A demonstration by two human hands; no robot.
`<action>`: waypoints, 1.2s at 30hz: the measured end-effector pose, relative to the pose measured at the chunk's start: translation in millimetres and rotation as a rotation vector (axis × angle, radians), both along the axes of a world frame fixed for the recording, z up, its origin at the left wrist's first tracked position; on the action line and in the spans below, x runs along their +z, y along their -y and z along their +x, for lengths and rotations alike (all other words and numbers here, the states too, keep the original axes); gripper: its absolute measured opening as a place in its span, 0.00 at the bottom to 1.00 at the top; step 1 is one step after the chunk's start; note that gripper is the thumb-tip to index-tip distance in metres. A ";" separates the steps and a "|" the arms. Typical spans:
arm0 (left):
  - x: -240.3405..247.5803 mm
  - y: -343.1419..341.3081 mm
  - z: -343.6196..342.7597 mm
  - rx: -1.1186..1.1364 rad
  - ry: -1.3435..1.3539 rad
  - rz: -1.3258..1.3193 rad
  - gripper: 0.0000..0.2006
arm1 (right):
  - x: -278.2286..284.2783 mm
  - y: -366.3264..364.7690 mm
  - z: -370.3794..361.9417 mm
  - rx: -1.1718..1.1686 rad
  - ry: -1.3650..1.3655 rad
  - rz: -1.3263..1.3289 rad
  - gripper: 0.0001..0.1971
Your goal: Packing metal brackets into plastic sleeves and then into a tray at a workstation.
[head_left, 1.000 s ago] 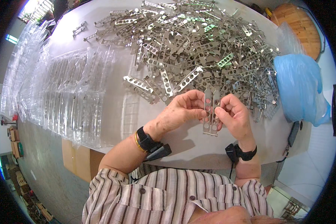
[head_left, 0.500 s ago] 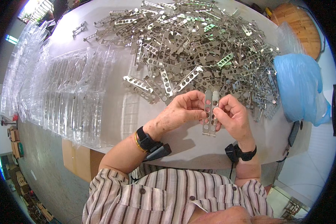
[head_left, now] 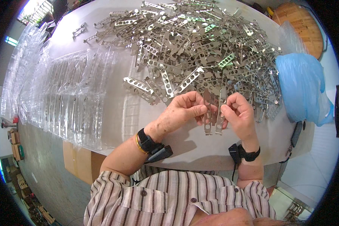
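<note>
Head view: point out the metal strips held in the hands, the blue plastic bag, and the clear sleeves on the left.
metal strips (head_left: 214,113), head view, middle of the held pair.
blue plastic bag (head_left: 302,88), head view, centre of the bag.
clear sleeves (head_left: 69,94), head view, middle of the overlapping row.

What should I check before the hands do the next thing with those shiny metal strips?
1. Left hand pinches a metal strip: ok.
2. Right hand pinches the second strip: ok.
3. The two strips stand side by side, upright: ok.
4. Strips lined up evenly at the ends: cannot tell.
5. Bare table under the hands for setting down: ok.
6. Big pile of strips close to the fingers: ok.
</note>
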State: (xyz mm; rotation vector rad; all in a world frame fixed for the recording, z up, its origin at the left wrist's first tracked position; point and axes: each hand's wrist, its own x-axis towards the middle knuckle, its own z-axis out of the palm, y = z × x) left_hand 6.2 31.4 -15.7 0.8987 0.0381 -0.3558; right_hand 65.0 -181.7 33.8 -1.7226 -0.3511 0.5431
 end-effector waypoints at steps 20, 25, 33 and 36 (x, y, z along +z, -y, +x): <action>0.9 0.6 -0.3 0.023 0.004 0.070 0.07 | -2.3 0.2 0.2 0.046 -0.026 0.077 0.05; 1.5 -0.3 -1.4 0.025 0.027 0.144 0.07 | 0.8 -1.8 -1.6 0.060 -0.048 0.131 0.05; -1.0 6.8 -1.9 0.078 0.110 0.255 0.06 | -1.8 -8.1 -4.6 0.108 -0.173 0.122 0.06; -1.5 6.0 -2.2 0.071 0.159 0.216 0.07 | -5.5 -9.6 -3.8 0.103 -0.201 0.089 0.06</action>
